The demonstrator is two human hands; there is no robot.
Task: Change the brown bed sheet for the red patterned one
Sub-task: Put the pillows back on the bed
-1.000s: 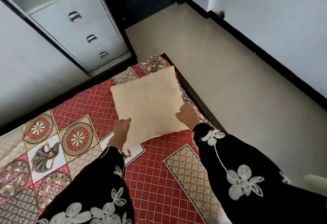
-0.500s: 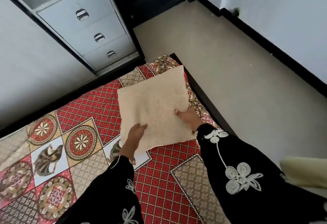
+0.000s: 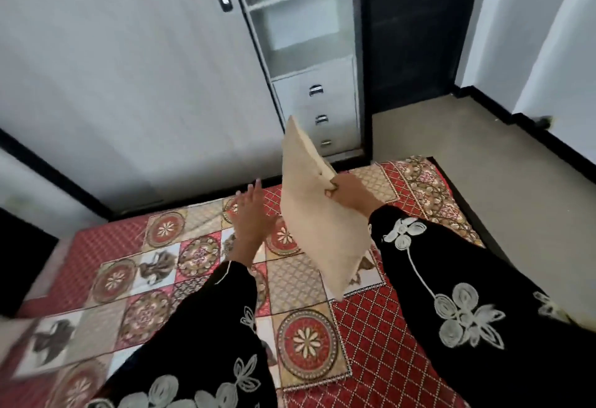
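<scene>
Square cream fabric cushion (image 3: 317, 214) has risen off the red patterned bed sheet (image 3: 380, 327) and is now held on edge above it. Right hand (image 3: 350, 193) grips its right edge, fingers curled. Left hand (image 3: 250, 214), released, hovers just left, fingers straight.

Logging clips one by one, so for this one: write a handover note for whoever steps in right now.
Hands: right grip grips the cream pillow by its edge, tilted up above the red patterned sheet; left grip beside it, fingers straight, holds nothing.
Done: that sheet lies spread out; brown sheet not in view.
Left: probably set the pillow down in place.
</scene>
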